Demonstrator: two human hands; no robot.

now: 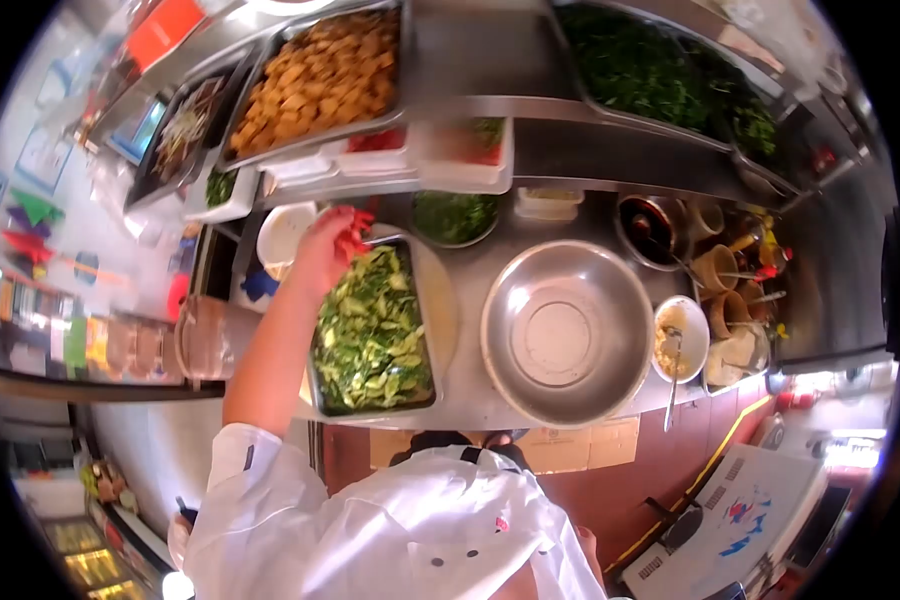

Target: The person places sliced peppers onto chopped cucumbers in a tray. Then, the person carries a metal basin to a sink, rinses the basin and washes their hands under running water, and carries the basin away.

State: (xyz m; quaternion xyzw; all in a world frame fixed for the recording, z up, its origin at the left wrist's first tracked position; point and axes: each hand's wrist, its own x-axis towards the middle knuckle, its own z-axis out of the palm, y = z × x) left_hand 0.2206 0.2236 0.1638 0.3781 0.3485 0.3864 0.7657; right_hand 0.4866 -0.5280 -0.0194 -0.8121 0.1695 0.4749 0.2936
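Crockery is starting our row: a white bowl [278,240] is sitting just left of our left hand [322,245], whose fingers are gripping red strips [353,236] above the far left corner of a tray [434,385]. Chopped greens [372,335] are filling it, lying right of our fingers and towards our body, the long axis running away from us. Farther right, a steel basin [620,335] is resting apart. Our left hand is clearly nearer the greens; we cannot tell what our right fingers are doing.
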